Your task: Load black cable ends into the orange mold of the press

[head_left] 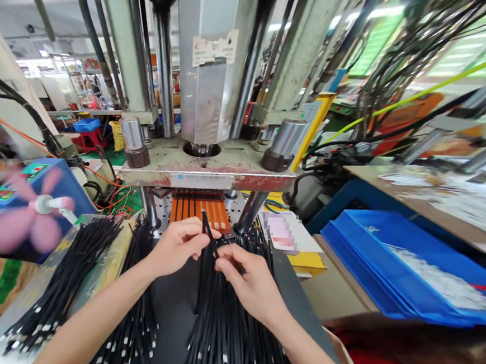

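Note:
My left hand [183, 244] is closed in a pinch on a thin black cable [204, 221] whose light-tipped end points up toward the press. Close beside it, my right hand [248, 272] pinches black cable too, fingertips curled; whether both hold the same strand I cannot tell. Below them a thick bundle of black cables [223, 326] with small silvery ends spreads over the dark work surface [168, 322]. Just beyond my hands lies an orange slotted mould plate [201, 208], with dark strips in its left part, under the press's upper plate [208, 165].
Steel guide columns [246, 213] flank the mould plate. More black cable bundles [81, 253] lie to the left, near a spinning pink fan [35, 205]. On the right are a paper with a pink note [281, 232] and blue bins [367, 259] with white pieces.

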The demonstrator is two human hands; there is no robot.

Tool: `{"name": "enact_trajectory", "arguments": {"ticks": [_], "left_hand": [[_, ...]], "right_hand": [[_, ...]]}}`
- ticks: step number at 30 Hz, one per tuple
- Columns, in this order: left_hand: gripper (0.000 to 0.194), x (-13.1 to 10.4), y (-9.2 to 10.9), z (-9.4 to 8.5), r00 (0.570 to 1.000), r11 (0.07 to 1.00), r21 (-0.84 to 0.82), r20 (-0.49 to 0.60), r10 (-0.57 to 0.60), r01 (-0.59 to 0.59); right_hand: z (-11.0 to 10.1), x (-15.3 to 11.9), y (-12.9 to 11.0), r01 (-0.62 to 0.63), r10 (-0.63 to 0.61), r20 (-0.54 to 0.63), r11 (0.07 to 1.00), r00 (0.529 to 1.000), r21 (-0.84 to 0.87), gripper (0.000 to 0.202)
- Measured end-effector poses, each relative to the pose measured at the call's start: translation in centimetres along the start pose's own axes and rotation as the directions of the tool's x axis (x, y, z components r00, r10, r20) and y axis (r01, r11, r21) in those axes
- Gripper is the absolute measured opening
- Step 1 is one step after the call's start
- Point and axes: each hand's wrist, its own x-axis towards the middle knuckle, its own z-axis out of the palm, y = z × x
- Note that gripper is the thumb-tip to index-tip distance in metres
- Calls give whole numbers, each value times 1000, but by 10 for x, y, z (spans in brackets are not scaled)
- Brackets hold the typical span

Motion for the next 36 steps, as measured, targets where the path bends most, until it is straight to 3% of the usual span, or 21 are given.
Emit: {"name": "enact_trajectory", "arguments": {"ticks": [4,8,12,15,18,21,22,24,26,28,32,36], "left_hand": [[28,11,2,9,997,998,-31,-55,49,-50],[28,24,7,2,983,995,-17,-160,92,-97],[25,45,13,-9,910,951,179,-288,297,-254],[18,59,13,-15,843,836,365,-199,499,-409],[10,63,-2,-15,823,769,455,-126,555,-449],[30,55,-37,-14,894,819,520,-206,397,-244],[29,50,-51,-15,929,797,576,-165,332,-182],[27,39,-74,-17,975,666,721,58,214,-189],[38,29,-89,-19,948,504,805,299,108,-312],[51,22,-94,-21,913,395,834,408,28,-385],[55,29,-87,-22,917,337,877,391,-83,-344],[60,68,-86,-28,927,359,913,291,-236,-195]], "right_hand": [[8,7,-3,54,-53,-23,998,998,31,19],[21,5,5,106,-104,41,993,994,-51,16],[32,21,25,120,-112,60,982,992,-147,20],[32,57,47,94,-102,-29,974,994,-204,27],[25,101,70,3,-27,-140,986,990,-167,22],[18,133,89,-86,68,-146,989,987,-123,21],[17,139,93,-101,84,-137,988,987,-118,22],[16,145,99,-111,96,-119,987,988,-119,24],[16,144,101,-113,102,-88,986,991,-125,21],[15,142,101,-115,108,-59,983,992,-140,13],[14,141,100,-128,115,-71,967,991,-222,16],[14,138,101,-192,137,-184,925,973,-327,21]]}}
